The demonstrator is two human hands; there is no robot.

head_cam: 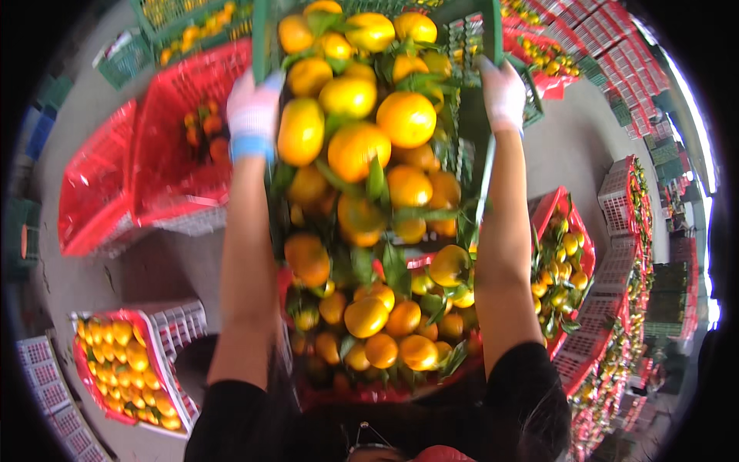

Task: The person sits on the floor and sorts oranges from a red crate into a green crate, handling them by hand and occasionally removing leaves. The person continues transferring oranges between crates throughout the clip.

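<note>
My gloved left hand (254, 112) grips the left side of a green plastic crate (492, 34). My right hand (503, 95), also gloved, holds the opposite side. The crate is tilted towards me, and orange mandarins (359, 151) with green leaves fill much of its left and middle. Some of them look blurred, as if tumbling down its near end. Below, close to my body, more leafy mandarins (366, 317) lie in a container with a red plastic liner (378, 396). The container's walls are mostly hidden.
Left are red-lined crates (167, 138), one holding a few mandarins. A crate of neatly packed mandarins (118, 369) stands lower left. Another red-lined crate of leafy fruit (560, 271) is by my right arm. Stacked crates (623, 52) line the far right; green crates (124, 58) stand upper left.
</note>
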